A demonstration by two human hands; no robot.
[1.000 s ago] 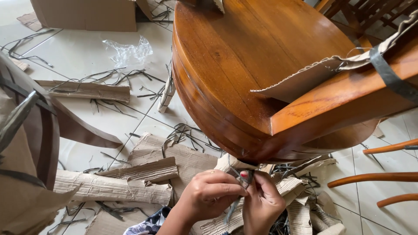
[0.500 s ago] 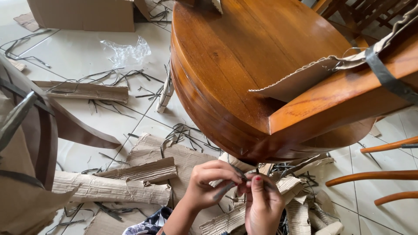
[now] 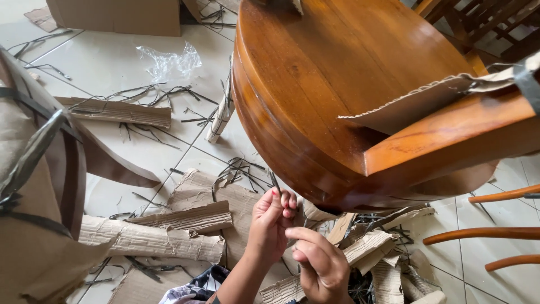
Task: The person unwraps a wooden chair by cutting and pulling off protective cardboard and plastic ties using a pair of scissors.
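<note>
My left hand is raised just below the rim of a round brown wooden table that is tipped over. It pinches a thin dark plastic strap whose end sticks up above the fingers. My right hand is lower and to the right, close to the left hand. Its fingers are curled in a pinch on what looks like the lower part of the same strap. A table leg juts to the right, partly wrapped in torn cardboard.
Torn corrugated cardboard and cut dark strap pieces litter the tiled floor. A cardboard-wrapped, strapped piece stands at the left. Crumpled clear plastic and a box lie further off. Wooden chair rungs show at the right.
Both hands have risen from the cardboard pile toward the table rim. The left hand has lifted higher, and the strap end now sticks up above it.
</note>
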